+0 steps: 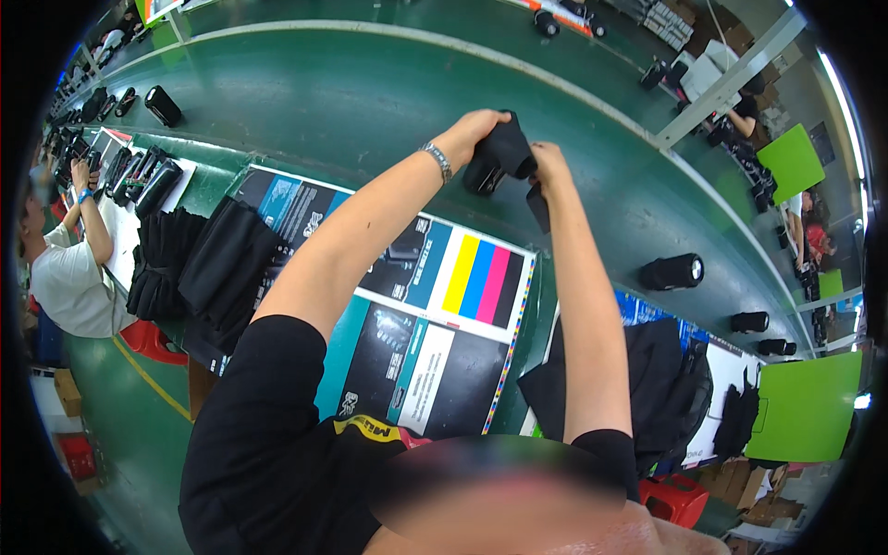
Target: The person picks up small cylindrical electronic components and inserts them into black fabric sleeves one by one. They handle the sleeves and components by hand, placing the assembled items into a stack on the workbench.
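Running from 9 to 3 o'clock, the green belt (351, 102) takes up most of the view: smooth, matte, pale-edged, with black cylinders set on it well apart, probably so each can be picked up singly. One cylinder (672, 272) lies on its side at 3 o'clock, pale end cap facing right; another (163, 105) sits at 10 o'clock.

Worktop (199, 185) below the belt, covered by printed sheets (435, 305), glossy and flat, with a strip of yellow, blue, pink and black bars; they seem to serve as a liner.

Soft black pouches (208, 264) stacked in a limp, folded pile at 9 o'clock, within the left arm's reach. A second dark fabric heap (661, 379) at 4 o'clock.

Both arms raised over the belt at 12 o'clock. Left hand (470, 132), metal watch on the wrist, grips the top of a black pouch (504, 155) with a cylinder partly inside. Right hand (548, 162) is closed on the pouch's right edge, loose fabric hanging below. The pouch is held off the surface, apparently so the fabric can move freely.

Another person (65, 268) in a white shirt works at far 9 o'clock.
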Available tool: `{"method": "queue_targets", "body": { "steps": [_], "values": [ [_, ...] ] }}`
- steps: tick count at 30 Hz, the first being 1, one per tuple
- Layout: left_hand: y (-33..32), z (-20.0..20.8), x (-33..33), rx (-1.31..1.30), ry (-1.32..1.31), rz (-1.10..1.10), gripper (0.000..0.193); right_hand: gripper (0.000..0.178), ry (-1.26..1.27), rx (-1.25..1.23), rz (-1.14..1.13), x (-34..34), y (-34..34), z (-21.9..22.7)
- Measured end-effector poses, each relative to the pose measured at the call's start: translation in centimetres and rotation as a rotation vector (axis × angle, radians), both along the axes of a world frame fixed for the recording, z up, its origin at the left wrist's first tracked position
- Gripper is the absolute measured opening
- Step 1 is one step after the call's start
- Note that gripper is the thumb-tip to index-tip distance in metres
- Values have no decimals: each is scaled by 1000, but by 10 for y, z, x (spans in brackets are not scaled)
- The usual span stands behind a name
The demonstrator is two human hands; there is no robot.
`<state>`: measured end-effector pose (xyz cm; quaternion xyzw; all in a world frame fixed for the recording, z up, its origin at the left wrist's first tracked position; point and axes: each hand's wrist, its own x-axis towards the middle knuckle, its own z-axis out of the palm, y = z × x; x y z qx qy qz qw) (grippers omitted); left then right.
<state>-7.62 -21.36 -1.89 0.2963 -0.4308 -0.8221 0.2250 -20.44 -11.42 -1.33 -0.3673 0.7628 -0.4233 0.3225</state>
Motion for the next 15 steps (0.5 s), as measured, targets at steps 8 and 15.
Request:
{"method": "queue_targets", "body": {
  "steps": [8,15],
  "values": [
    [10,-64,-8,-758,-447,364,34,20,68,13,76,-15,21,-16],
    [15,-110,-8,-1543,-738,594,34,23,610,162,-153,-6,27,-55]
  ]
}}
